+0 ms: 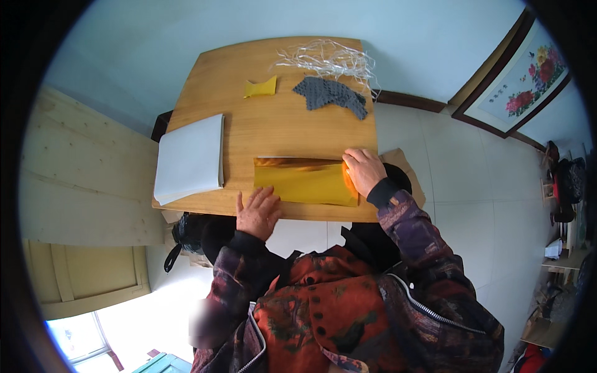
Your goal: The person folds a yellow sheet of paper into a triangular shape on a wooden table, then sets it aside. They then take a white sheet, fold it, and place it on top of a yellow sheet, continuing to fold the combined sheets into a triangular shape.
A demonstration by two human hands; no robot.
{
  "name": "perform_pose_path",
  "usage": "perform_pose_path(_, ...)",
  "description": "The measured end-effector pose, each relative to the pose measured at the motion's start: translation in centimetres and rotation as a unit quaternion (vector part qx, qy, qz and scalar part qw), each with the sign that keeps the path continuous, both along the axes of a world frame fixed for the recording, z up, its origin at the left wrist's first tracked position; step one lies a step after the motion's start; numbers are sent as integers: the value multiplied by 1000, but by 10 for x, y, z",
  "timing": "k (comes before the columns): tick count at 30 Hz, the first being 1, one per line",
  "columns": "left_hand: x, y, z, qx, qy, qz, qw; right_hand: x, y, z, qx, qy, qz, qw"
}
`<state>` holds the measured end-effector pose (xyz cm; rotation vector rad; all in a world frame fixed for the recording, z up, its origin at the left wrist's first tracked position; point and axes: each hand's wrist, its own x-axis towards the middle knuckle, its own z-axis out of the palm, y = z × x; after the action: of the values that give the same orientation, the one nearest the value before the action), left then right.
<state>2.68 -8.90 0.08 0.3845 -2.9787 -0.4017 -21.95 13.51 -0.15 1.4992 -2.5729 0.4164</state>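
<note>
In the head view, a yellow sheet (298, 184) is lying flat near the front edge of the wooden worktop (267, 133), in front of the person, with its long side running from left to right. Along its far edge, a darker, shiny band is showing. The left hand (257, 212) is resting at the near left corner of the sheet, palm facing down, and its fingers are standing apart from one another; it is not clasping anything. The right hand (365, 170) is reaching over the right end of the sheet, and its bent fingers are touching the far right corner. Whether these fingers are pinching the sheet or only pressing on it, I cannot tell. Just under this hand an orange part is showing, and I cannot tell if it is belonging to the sheet. To the left, a stack of white paper (189, 158) is lying well apart from the sheet. Farther back, a small yellow piece (261, 87) is lying alone, and to the right of it a grey cloth (329, 96) is spreading unevenly. Behind the cloth, a tangle of thin silvery strips (329, 57) is covering the far right corner, with some ends hanging over the side.
</note>
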Motion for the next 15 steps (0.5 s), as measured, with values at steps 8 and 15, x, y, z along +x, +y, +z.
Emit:
perform_pose_path(8,-28,-27,-3,-65,10,8,998,73,50,12,-127,-108,-45,985)
perform_pose_path(15,-32,33,18,-5,31,-157,987,78,61,14,-129,-86,-16,988)
